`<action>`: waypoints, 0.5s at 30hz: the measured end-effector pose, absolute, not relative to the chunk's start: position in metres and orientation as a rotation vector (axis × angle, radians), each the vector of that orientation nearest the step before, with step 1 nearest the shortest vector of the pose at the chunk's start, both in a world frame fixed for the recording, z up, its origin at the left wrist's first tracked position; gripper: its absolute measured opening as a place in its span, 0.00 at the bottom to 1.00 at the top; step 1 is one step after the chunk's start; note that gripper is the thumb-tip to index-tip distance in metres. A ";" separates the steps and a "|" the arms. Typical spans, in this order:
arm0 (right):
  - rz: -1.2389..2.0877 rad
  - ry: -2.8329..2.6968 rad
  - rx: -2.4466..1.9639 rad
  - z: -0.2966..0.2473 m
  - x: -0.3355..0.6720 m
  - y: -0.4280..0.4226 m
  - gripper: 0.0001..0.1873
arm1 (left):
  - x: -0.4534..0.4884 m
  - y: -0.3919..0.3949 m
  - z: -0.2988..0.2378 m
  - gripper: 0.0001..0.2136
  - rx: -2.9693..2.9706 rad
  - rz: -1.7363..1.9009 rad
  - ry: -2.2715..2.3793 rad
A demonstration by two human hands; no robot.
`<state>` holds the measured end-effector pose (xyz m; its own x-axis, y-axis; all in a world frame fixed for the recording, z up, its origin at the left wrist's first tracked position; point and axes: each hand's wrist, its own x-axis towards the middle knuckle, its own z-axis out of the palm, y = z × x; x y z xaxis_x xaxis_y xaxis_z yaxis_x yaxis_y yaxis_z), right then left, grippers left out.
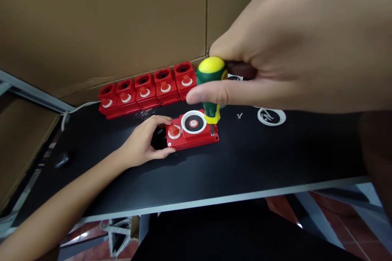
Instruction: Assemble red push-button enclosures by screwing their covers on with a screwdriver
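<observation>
black table | on it: red unit, row of red units, white ring, small screw

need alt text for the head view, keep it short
A right hand stands a green and yellow screwdriver upright on a red device that the left hand steadies on a black table; five similar red units line the cardboard wall behind.

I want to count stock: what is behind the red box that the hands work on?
Behind the red box, five similar red boxes stand in a row along the cardboard wall. The right hand covers anything further right.
</observation>
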<state>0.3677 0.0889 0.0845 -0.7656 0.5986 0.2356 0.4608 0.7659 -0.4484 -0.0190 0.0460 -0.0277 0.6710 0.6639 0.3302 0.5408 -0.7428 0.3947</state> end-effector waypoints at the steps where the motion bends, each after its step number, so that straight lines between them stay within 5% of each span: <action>1: 0.111 -2.552 -0.831 0.097 0.360 0.080 0.33 | -0.019 0.046 -0.028 0.28 2.629 0.677 0.961; 3: -0.362 -2.549 -0.826 0.117 0.347 0.067 0.38 | -0.019 0.045 -0.027 0.28 2.635 0.680 0.962; 5: -0.490 -2.613 -0.725 0.125 0.337 0.063 0.37 | -0.020 0.045 -0.027 0.28 2.634 0.670 0.973; 15: 0.095 -2.798 -0.565 0.128 0.335 0.071 0.20 | -0.022 0.051 -0.033 0.28 2.624 0.679 0.977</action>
<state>0.3350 0.0708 0.1282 -0.8829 0.3893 0.2627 0.3707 0.9211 -0.1192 -0.0218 0.0506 -0.0331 0.6648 0.6678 0.3347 0.5465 -0.7403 0.3915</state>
